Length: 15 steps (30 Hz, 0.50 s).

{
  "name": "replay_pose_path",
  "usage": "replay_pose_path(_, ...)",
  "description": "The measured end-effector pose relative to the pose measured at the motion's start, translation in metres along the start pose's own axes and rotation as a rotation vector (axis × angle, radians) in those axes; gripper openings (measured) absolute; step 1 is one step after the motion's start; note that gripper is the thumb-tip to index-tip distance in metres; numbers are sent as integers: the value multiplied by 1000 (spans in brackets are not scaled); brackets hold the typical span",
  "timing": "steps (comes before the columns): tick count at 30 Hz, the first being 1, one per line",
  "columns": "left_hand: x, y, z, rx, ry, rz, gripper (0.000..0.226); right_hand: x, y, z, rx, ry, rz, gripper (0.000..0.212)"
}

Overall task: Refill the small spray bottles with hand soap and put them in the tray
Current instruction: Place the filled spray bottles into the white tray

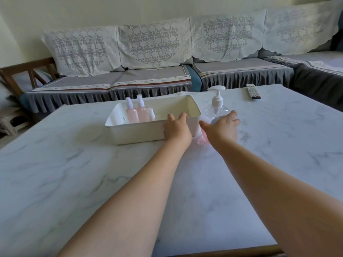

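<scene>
A white tray (137,133) stands on the marble table. Two pink spray bottles (132,114) (143,113) stand upright in its left end, and a third white cap (152,113) shows beside them. My left hand (177,129) holds the tray's near rim, fingers hooked over the edge. Just right of the tray is a clear hand soap pump bottle (213,111). My right hand (221,128) reaches to its front with fingers spread around the lower body. A blurred pink object (202,141) lies on the table under my right wrist, mostly hidden.
A TV remote (253,91) lies at the table's far right edge. A sofa with lace covers (152,52) runs along the far side. Bare marble tabletop (74,173) stretches toward me. A small stool (11,121) sits on the floor at left.
</scene>
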State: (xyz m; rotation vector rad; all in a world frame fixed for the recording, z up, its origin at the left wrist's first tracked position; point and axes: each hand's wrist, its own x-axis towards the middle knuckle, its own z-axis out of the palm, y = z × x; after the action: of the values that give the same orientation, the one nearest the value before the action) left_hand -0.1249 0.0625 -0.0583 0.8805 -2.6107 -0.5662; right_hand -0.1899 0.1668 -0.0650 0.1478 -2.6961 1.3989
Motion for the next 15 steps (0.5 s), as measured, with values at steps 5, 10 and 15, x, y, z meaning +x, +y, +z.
replay_pose_path(5,2,-1,4,21,-6,-3,48,25,0,4,-6,0,3,100)
replay_pose_path(10,10,-2,10,-37,6,-23,44,46,-4,14,-1,10,23,105)
replay_pose_path(15,11,0,13,-61,38,-23,40,48,-6,27,31,7,-9,92)
